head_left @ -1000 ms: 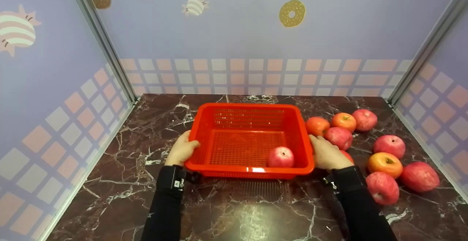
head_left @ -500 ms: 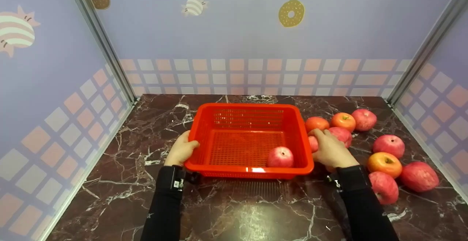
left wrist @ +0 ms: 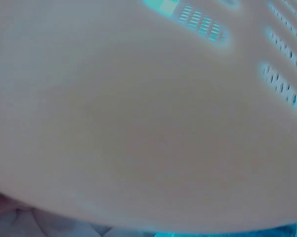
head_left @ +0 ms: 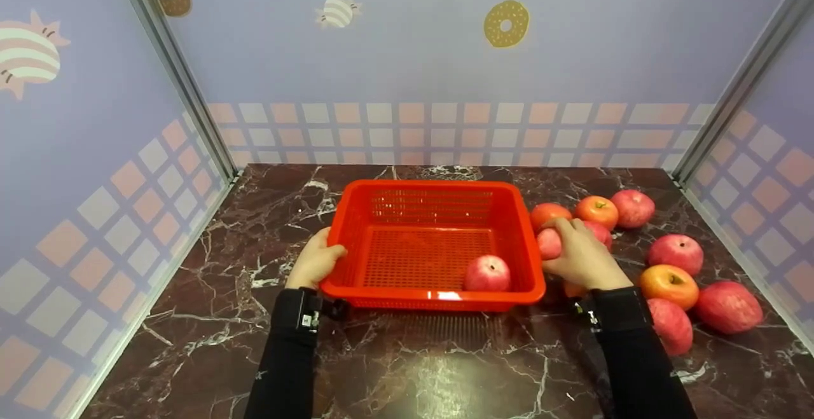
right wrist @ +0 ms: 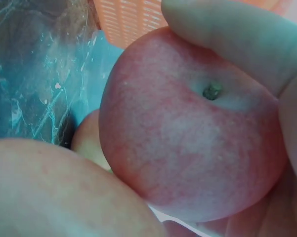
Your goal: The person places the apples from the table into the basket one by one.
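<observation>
A red plastic basket with slotted walls stands on the dark marbled table. My left hand grips its left rim, thumb over the edge. One pinkish-red apple lies inside, at the front right corner. Just outside the right wall, my right hand holds another red apple; in the right wrist view the thumb lies along its top near the stem and fingers curl beneath. A pale, blurred surface fills most of the left wrist view, with basket slots at the upper right.
Several apples lie right of the basket: an orange-red one near its wall, a yellow-orange one and a dark red one farther right. A patterned back wall and side walls enclose the table.
My right hand has shifted slightly right from the basket's right wall, and the red apple now shows between its fingers. The left hand and basket stay in place.
</observation>
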`<control>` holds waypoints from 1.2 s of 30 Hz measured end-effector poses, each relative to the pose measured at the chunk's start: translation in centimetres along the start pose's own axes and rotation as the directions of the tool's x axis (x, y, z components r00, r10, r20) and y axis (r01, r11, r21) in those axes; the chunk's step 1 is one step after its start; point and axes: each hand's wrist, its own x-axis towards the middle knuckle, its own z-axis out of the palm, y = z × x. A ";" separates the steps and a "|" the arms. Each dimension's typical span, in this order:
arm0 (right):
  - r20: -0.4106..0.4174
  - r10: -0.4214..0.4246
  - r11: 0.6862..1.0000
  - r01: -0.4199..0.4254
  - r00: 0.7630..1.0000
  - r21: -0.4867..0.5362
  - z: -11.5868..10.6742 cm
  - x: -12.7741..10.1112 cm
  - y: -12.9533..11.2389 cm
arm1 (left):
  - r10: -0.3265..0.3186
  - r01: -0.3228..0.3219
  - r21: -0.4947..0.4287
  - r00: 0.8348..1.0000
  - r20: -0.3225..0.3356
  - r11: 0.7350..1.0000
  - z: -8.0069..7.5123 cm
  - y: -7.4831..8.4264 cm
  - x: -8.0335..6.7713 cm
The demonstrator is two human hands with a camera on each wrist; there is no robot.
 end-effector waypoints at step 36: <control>-0.139 0.008 0.997 0.004 0.990 0.082 -2.2 -0.6 -0.3 | -0.003 0.002 0.017 1.000 0.014 1.000 0.0 0.0 0.1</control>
